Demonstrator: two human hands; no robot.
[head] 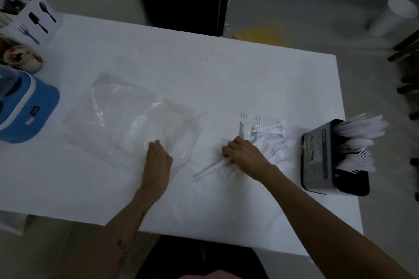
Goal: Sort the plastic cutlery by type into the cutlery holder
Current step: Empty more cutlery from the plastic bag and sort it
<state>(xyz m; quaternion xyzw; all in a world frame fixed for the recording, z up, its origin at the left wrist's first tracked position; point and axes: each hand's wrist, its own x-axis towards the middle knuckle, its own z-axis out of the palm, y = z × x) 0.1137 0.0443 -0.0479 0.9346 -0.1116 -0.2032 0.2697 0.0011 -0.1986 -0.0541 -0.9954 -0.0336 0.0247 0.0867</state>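
White table (pixel 204 70) carries plastic bag (pixel 133 124), cutlery pile (pixel 272 140), cutlery holder (pixel 317 156).

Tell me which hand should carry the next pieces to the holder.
Right. The right hand already grips white cutlery beside the loose pile, and the black holder stands on its side. The left hand lies flat on the clear bag.

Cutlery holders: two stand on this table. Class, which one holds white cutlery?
The black cutlery holder at the table's right edge, beside the loose pile. The white holder in the far left corner, printed with cutlery symbols, holds dark pieces.
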